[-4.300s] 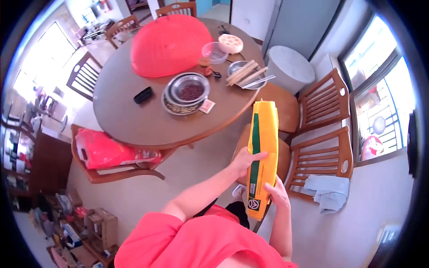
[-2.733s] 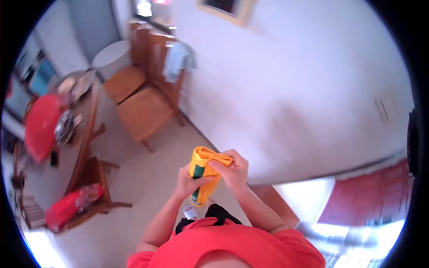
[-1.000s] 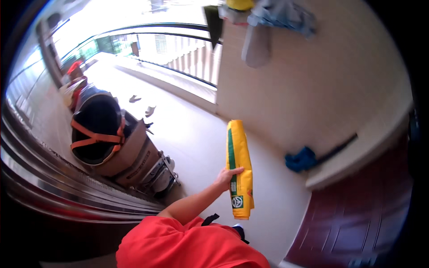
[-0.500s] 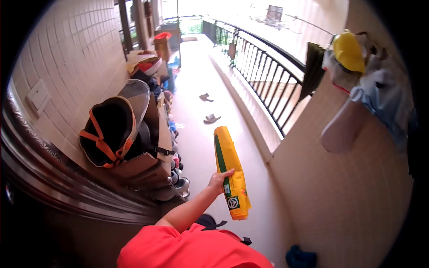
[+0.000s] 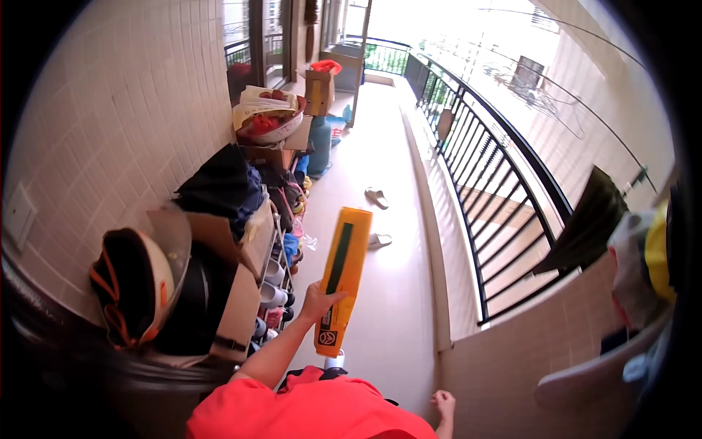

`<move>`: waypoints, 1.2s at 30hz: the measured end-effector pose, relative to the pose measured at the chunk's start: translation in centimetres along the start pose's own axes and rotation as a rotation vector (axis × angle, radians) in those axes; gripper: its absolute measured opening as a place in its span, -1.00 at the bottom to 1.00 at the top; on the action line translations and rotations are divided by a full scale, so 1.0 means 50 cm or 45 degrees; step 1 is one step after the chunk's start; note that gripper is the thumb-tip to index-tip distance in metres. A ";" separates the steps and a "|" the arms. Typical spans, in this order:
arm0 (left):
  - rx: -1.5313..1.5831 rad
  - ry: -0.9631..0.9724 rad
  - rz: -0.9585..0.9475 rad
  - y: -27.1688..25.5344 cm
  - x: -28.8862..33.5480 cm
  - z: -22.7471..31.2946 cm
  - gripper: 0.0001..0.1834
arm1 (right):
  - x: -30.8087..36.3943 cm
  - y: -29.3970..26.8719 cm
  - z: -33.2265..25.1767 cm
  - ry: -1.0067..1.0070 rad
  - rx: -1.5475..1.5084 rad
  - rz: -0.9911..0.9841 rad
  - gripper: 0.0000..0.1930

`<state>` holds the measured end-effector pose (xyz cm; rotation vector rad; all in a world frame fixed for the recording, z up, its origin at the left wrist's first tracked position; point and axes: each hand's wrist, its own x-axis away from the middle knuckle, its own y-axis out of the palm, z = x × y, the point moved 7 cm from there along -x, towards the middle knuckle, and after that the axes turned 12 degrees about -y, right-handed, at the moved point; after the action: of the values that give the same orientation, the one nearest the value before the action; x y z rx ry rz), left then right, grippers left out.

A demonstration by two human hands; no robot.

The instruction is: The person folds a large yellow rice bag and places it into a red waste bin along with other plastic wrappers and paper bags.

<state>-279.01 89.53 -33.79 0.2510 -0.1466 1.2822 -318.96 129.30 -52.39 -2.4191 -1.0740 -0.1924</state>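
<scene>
My left hand [image 5: 319, 301] grips a long, flat yellow package [image 5: 349, 252] by its lower left edge, thumb across its front. A dark green stripe runs along the package, with a round white emblem near its bottom. It is held upright in front of my red shirt, above the pale floor. Lower down to the right, my right hand [image 5: 443, 403] hangs beside my body with its fingers curled in and nothing visible in them. One pale slipper [image 5: 376, 197] and another slipper [image 5: 380, 241] lie on the floor beyond the package.
Along the left wall, a helmet [image 5: 135, 285] with orange straps rests by an open cardboard box [image 5: 238, 311]. Past it stand a shoe rack [image 5: 272, 274], a dark umbrella [image 5: 219, 183] and a basin [image 5: 270, 130]. A black railing [image 5: 504, 183] and hanging bags [image 5: 632, 260] line the right.
My view has turned rightward and up the walkway, so the surroundings shift left. The package stays in my left hand, tilting the other way. My right hand has come into sight.
</scene>
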 end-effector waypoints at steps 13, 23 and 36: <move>-0.358 0.205 0.490 -0.103 -0.485 0.167 -0.67 | -0.494 0.205 -0.017 0.631 0.065 -0.287 -0.89; 0.153 0.062 1.190 -0.210 -0.632 0.245 -0.80 | -1.385 0.273 -0.415 0.154 -0.002 -0.464 -0.86; 0.403 0.203 1.654 -0.378 -0.794 0.255 -0.71 | -1.665 1.004 -1.004 -0.297 0.326 -1.054 -0.66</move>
<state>-271.61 44.37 -33.28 0.3329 0.0609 2.6177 -335.83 21.22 -53.36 -1.6785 -2.0202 -0.0320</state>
